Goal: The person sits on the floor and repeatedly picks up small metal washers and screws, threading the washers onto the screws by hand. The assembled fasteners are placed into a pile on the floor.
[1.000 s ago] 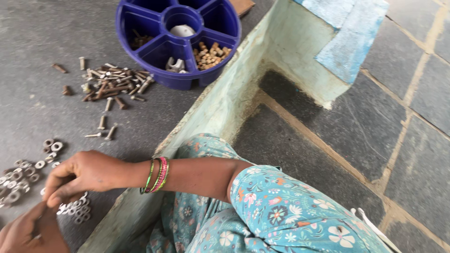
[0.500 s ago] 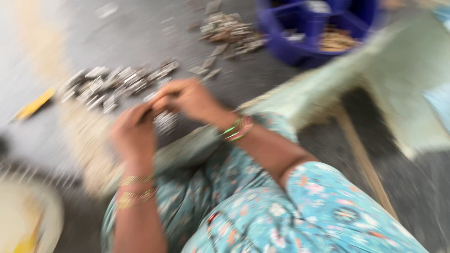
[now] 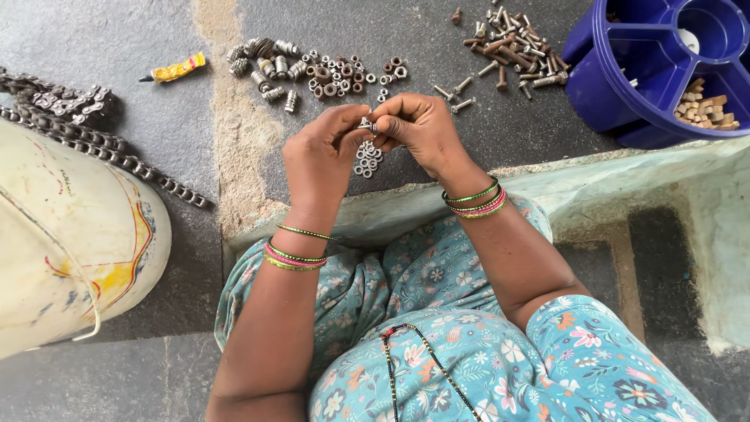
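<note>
My left hand (image 3: 322,155) and my right hand (image 3: 419,129) meet fingertip to fingertip over the dark stone floor. Between them they pinch a small metal nut (image 3: 365,123); whether a bolt is in it too is hidden by the fingers. Just below the fingers lies a small heap of shiny nuts (image 3: 365,160). Beyond it a scatter of nuts and short springs (image 3: 312,69) is spread on the floor. Both wrists wear coloured bangles.
A pile of rusty bolts (image 3: 512,48) lies at the upper right beside a blue compartment tray (image 3: 625,74) holding small wooden pieces. A metal chain (image 3: 94,141) runs along the left above a cream drum (image 3: 70,242). A small yellow tube (image 3: 176,69) lies near it.
The view swung left from the tray and bolts. Both hands rose from the floor and came together, now pinching a small nut between the fingertips.
</note>
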